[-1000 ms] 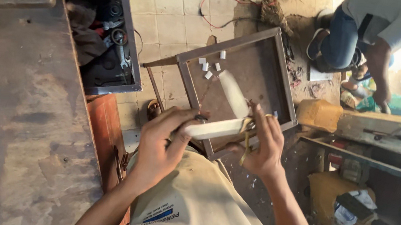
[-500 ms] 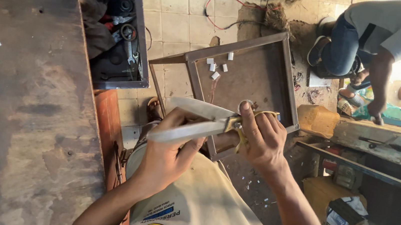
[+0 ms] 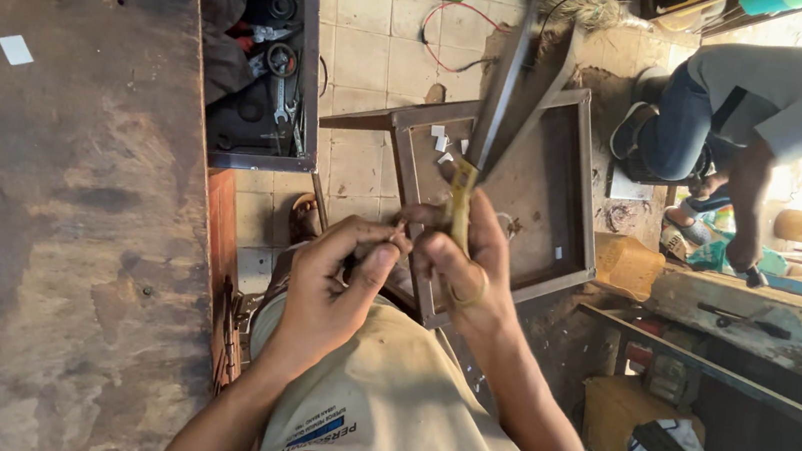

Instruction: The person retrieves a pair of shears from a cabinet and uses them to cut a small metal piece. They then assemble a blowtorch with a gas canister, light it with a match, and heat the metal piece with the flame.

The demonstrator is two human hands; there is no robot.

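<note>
- The right hand is closed around the yellowish lower end of a long, narrow metal strip; thumb and fingers wrap the end, and a ring shows on one finger.
- The left hand sits just beside it, thumb and forefinger pinched together at the strip's held end; whether they nip something small there I cannot tell.
- The strip stands up and away from the hands, crossing in front of the brown framed tray that lies beyond them.
- It looks stiff and fairly light, probably thin-edged and smooth, so a firm hold near the yellowish end, away from the edges, seems the safest place.
- Both forearms rise from the bottom of the view, wrists bent inward, hands meeting in front of the chest.
- Small white scraps lie in the tray's near corner.
- Left of the tray sits an open toolbox, then a worn workbench.
- Right of the tray another person crouches, busy on the floor.
</note>
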